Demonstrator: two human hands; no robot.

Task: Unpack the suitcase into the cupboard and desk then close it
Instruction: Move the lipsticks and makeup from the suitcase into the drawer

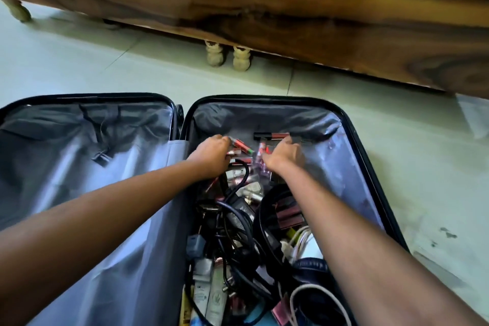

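A black suitcase [352, 124] with grey lining lies open flat on the floor. Its left half [66, 156] holds nothing but straps. The right half is packed with black cables [238, 222], white cables [301, 239], tubes [211, 291] and small red lipsticks [270, 136]. My left hand [211, 153] curls its fingers round several red lipsticks [239, 146] at the far end of the right half. My right hand [283, 155] reaches in beside it, fingers bent down among the small red and clear items; what it holds is blurred.
A dark wooden piece of furniture [291, 8] on short turned legs [214, 57] runs across the floor just beyond the suitcase. Pale floor tiles [79, 61] surround the case, with dark specks [447, 233] at the right.
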